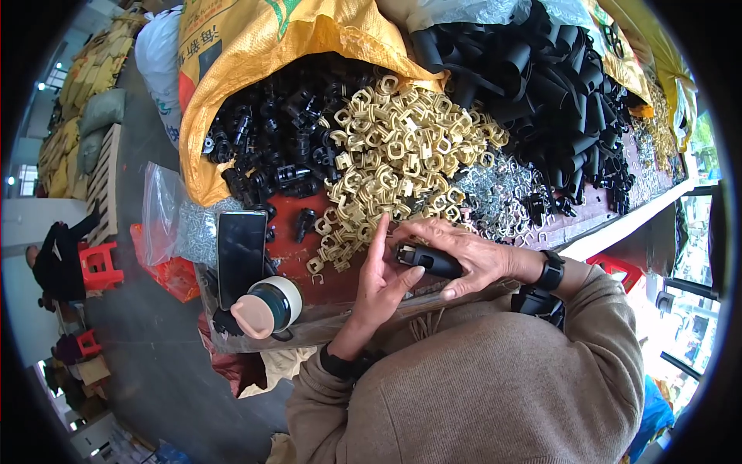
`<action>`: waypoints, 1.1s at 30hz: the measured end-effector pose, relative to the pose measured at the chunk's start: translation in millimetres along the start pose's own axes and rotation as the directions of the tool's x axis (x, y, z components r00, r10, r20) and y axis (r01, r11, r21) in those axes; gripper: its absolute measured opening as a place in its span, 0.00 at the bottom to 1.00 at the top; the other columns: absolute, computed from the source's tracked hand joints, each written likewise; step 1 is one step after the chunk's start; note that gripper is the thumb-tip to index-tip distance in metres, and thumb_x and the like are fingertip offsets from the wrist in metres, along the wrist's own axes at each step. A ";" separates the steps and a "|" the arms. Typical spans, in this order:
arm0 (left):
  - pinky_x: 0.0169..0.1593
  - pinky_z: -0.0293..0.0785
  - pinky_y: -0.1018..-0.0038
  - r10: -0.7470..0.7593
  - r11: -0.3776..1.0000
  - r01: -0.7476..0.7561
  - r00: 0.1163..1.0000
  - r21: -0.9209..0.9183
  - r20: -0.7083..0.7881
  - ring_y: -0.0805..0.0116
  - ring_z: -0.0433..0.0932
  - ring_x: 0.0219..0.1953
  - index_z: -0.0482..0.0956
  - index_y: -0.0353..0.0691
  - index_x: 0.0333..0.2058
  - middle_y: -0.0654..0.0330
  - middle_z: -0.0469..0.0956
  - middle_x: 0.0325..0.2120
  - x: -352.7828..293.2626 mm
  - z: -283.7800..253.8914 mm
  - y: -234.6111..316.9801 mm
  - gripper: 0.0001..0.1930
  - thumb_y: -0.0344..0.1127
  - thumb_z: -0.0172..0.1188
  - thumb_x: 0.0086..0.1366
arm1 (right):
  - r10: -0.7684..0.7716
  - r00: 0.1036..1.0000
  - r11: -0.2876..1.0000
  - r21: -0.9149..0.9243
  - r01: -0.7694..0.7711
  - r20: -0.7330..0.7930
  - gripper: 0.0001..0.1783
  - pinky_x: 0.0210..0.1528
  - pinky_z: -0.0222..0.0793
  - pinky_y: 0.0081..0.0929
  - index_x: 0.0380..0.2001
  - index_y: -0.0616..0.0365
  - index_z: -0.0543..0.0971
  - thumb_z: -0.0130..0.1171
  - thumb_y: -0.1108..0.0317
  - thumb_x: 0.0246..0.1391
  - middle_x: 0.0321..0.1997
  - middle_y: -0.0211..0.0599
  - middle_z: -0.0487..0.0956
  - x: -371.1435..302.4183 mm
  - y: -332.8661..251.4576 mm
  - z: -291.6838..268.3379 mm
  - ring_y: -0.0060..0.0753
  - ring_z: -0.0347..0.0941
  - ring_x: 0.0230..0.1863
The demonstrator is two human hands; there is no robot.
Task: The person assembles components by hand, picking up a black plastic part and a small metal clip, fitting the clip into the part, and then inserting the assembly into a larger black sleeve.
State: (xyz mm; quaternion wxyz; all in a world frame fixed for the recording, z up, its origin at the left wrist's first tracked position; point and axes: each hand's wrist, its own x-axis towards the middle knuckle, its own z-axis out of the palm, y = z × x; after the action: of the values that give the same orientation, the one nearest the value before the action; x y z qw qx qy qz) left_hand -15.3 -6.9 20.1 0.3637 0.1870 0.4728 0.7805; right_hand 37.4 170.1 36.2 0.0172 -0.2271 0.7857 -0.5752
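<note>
A black tube-shaped plastic part (434, 261) with a slotted end lies across the fingers of my right hand (481, 261), which is closed around it. My left hand (377, 284) stands open just left of the part, fingers stretched upward, its thumb tip at the slotted end. Beyond both hands spreads a heap of cream-coloured plastic clips (402, 147). Small silvery metal pieces (502, 189) lie to the right of that heap. What sits inside the part's slot is too small to make out.
Black fittings (270, 147) spill from a yellow woven sack (232, 69) at the far left. Curved black covers (533, 93) fill the far right. A phone (241, 251) and a cup with a pink lid (263, 309) stand at the table's left edge, near a bag of metal pieces (205, 228).
</note>
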 end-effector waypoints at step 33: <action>0.53 0.61 0.76 -0.262 0.930 0.289 0.955 -0.229 0.142 0.73 0.62 0.51 0.47 0.34 0.56 0.61 0.62 0.46 6.5 9.3 2.5 0.40 0.24 0.62 0.47 | 0.145 0.981 0.734 0.679 -0.022 -0.126 0.30 0.44 0.61 0.24 0.35 0.64 0.71 0.57 0.46 0.42 0.35 0.35 0.70 14.3 1.0 5.8 0.27 0.67 0.39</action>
State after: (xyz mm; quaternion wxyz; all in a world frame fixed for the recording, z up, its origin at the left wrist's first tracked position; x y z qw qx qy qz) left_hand -14.7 2.8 26.4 0.5153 0.1142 0.3728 0.7632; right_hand 25.9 159.8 36.6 0.0570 -0.1200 0.5322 -0.8362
